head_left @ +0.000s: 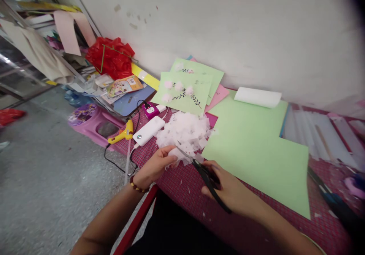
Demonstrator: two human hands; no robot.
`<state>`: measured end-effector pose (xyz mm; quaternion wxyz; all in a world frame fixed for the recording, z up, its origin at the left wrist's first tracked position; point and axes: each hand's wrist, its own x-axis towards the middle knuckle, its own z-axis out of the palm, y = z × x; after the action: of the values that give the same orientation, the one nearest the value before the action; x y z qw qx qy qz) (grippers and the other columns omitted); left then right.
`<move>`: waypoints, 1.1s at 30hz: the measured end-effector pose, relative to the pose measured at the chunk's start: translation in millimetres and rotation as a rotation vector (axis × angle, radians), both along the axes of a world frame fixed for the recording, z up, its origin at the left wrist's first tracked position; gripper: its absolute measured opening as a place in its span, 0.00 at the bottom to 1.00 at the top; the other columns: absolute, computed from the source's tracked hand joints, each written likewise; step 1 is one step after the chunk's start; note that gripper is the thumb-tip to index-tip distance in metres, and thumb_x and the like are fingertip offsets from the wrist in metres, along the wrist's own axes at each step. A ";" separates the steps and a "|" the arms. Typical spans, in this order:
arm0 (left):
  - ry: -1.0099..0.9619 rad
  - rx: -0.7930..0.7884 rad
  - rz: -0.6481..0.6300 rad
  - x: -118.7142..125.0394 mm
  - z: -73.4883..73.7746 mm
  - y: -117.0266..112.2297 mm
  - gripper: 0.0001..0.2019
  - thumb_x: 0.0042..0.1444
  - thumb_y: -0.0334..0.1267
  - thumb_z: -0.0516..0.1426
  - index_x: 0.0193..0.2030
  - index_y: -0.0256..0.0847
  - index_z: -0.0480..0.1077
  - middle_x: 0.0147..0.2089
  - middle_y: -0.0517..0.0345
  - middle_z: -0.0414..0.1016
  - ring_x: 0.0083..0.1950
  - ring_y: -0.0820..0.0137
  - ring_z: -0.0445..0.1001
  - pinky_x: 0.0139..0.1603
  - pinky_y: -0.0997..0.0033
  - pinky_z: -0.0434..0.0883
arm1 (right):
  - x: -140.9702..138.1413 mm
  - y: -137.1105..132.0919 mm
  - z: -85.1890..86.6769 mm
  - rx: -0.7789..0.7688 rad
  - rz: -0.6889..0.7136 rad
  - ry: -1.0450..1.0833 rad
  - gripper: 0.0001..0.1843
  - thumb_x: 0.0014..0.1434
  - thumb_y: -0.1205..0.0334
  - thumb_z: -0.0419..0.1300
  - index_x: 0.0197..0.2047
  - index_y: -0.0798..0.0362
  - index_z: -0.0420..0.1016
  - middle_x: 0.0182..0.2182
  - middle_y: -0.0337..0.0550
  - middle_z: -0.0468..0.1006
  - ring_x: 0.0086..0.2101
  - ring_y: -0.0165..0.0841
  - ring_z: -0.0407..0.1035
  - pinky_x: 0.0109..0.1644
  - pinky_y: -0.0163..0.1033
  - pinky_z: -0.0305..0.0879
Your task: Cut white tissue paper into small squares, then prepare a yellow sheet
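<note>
My left hand (pixel 158 163), with a beaded bracelet at the wrist, pinches a piece of thin white paper (pixel 174 159) at the near edge of a heap of white paper pieces (pixel 185 129). My right hand (pixel 221 180) grips black-handled scissors (pixel 205 175). Their blades are parted a little and point left, towards the paper in my left hand. Whether the blades touch that paper I cannot tell. Behind the heap lies a green card (pixel 182 95) with fluffy pale blossoms and dark painted branches.
Large green sheets (pixel 253 144) and a white paper roll (pixel 258 97) lie to the right. On the left are a white power bank (pixel 148 130), a yellow glue gun (pixel 123 132) with a black cord, and a purple socket adapter (pixel 151 110). A pink stool (pixel 94 123) stands beside the table.
</note>
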<state>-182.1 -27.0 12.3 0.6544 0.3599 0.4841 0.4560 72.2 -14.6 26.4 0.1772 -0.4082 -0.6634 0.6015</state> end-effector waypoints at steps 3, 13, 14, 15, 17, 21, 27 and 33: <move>-0.065 0.018 0.026 8.4 -0.2 0.2 0.09 0.48 0.38 0.65 0.33 0.35 0.74 0.22 0.63 0.67 0.24 0.78 0.62 0.28 0.77 0.58 | 3.9 -0.6 -2.4 -0.036 0.027 0.047 0.25 0.53 0.55 0.67 0.53 0.49 0.68 0.34 0.41 0.73 0.32 0.36 0.64 0.38 0.44 0.61; -0.209 -0.065 0.163 30.6 2.6 3.7 0.09 0.45 0.34 0.65 0.31 0.36 0.70 0.22 0.66 0.67 0.22 0.79 0.62 0.28 0.76 0.61 | 9.3 4.4 5.6 -0.215 0.077 0.265 0.22 0.57 0.41 0.62 0.44 0.50 0.72 0.32 0.41 0.69 0.29 0.33 0.64 0.35 0.41 0.62; -0.196 -0.060 0.162 30.8 2.6 4.2 0.09 0.45 0.34 0.65 0.32 0.36 0.70 0.22 0.65 0.67 0.22 0.80 0.62 0.28 0.76 0.61 | 9.6 4.2 4.7 -0.225 0.072 0.270 0.22 0.57 0.41 0.61 0.44 0.50 0.72 0.32 0.41 0.69 0.28 0.32 0.63 0.33 0.40 0.61; -0.183 -0.054 0.157 30.8 2.6 4.7 0.09 0.45 0.34 0.65 0.32 0.35 0.71 0.22 0.65 0.68 0.22 0.80 0.63 0.28 0.77 0.61 | 9.9 3.9 3.5 -0.232 0.068 0.273 0.22 0.58 0.40 0.61 0.43 0.50 0.72 0.31 0.40 0.69 0.27 0.31 0.63 0.32 0.39 0.60; -0.161 -0.038 0.137 30.6 2.9 5.8 0.08 0.46 0.34 0.64 0.32 0.35 0.71 0.21 0.64 0.68 0.22 0.80 0.63 0.28 0.77 0.61 | 10.6 3.3 0.9 -0.233 0.064 0.274 0.22 0.58 0.40 0.60 0.41 0.51 0.71 0.29 0.39 0.69 0.25 0.29 0.61 0.29 0.37 0.57; -0.135 -0.034 0.099 30.0 4.0 8.8 0.08 0.46 0.34 0.64 0.31 0.35 0.70 0.21 0.64 0.67 0.22 0.80 0.63 0.26 0.78 0.61 | 9.9 3.5 -0.7 -0.260 0.019 0.272 0.23 0.57 0.39 0.61 0.41 0.51 0.68 0.23 0.35 0.66 0.21 0.27 0.57 0.24 0.35 0.50; -0.246 -0.096 0.176 23.3 -2.5 15.0 0.13 0.45 0.38 0.67 0.31 0.35 0.69 0.23 0.64 0.69 0.22 0.78 0.67 0.27 0.75 0.68 | 10.1 8.9 0.5 -0.236 -0.016 0.204 0.23 0.56 0.38 0.61 0.37 0.50 0.68 0.21 0.33 0.65 0.20 0.27 0.57 0.23 0.34 0.51; -0.279 -0.086 0.261 16.5 -4.6 23.0 0.14 0.42 0.37 0.70 0.28 0.35 0.68 0.24 0.64 0.70 0.23 0.79 0.67 0.27 0.78 0.68 | 19.5 10.0 -2.9 -0.203 0.019 0.260 0.25 0.58 0.37 0.59 0.44 0.51 0.71 0.33 0.45 0.72 0.31 0.35 0.66 0.36 0.42 0.63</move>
<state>-165.6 -4.0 7.7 0.6654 0.1990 0.4502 0.5612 91.8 -4.7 23.5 0.2139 -0.3365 -0.5743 0.7150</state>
